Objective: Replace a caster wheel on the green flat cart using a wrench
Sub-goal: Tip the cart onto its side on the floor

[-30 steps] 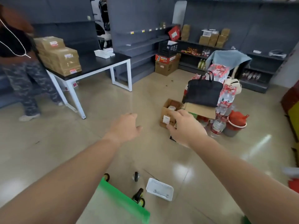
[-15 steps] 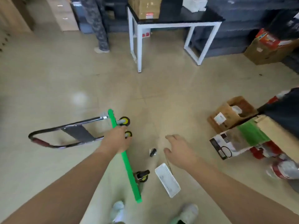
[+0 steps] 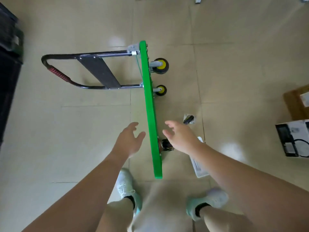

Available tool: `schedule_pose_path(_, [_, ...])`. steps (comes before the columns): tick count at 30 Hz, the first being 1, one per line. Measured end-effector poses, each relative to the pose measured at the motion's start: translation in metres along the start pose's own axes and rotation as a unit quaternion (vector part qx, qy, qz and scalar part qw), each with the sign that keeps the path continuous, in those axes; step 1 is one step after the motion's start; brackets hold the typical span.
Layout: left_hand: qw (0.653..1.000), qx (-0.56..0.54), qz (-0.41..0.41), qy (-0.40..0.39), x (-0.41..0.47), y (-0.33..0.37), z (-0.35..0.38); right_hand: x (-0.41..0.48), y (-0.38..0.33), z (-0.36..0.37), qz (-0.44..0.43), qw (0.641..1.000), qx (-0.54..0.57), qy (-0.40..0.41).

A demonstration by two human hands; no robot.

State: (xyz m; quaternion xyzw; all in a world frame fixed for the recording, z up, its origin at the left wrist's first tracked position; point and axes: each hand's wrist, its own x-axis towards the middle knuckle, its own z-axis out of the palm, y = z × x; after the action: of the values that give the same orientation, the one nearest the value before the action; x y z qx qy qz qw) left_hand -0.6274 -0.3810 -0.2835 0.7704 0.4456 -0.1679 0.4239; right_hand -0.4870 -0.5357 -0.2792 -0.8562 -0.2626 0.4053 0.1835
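Note:
The green flat cart (image 3: 149,104) stands on its side edge on the tiled floor, its black handle (image 3: 55,72) folded out to the left. Two yellow-hubbed casters (image 3: 161,66) stick out on its right face at the far end, and a dark caster (image 3: 165,145) sits near my end. My left hand (image 3: 127,139) hovers open just left of the deck. My right hand (image 3: 180,137) is open on the right side, over the dark caster. A small black part in a clear bag (image 3: 189,118) lies on the floor beyond my right hand. No wrench is visible.
A white flat tray (image 3: 199,166) lies under my right forearm. Cardboard boxes (image 3: 296,104) and a printed white box (image 3: 292,138) sit at the right edge. A dark shelf unit (image 3: 8,64) fills the left edge. My shoes (image 3: 125,185) stand just behind the cart.
My view has tilted down from the room to the floor. My left hand has let go of the cart's green edge and both hands now hover open on either side of it.

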Motion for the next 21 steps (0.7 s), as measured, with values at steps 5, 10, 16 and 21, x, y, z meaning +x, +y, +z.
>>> schedule_pose_path(5, [0.988, -0.144, 0.052, 0.02, 0.06, -0.044, 0.048, 0.087, 0.013, 0.042, -0.063, 0.991, 0.106, 0.049])
schedule_pose_path(10, [0.948, -0.286, 0.135, -0.032, 0.091, -0.057, 0.086, 0.123, 0.03, 0.076, -0.134, 0.975, 0.159, 0.082])
schedule_pose_path(16, [0.921, -0.339, 0.192, 0.013, 0.094, -0.072, 0.117, 0.136, 0.05, 0.1, -0.169, 0.948, 0.253, 0.094])
schedule_pose_path(21, [0.914, -0.357, 0.191, 0.04, 0.082, -0.081, 0.127, 0.128, 0.045, 0.11, -0.154, 0.942, 0.289, 0.075])
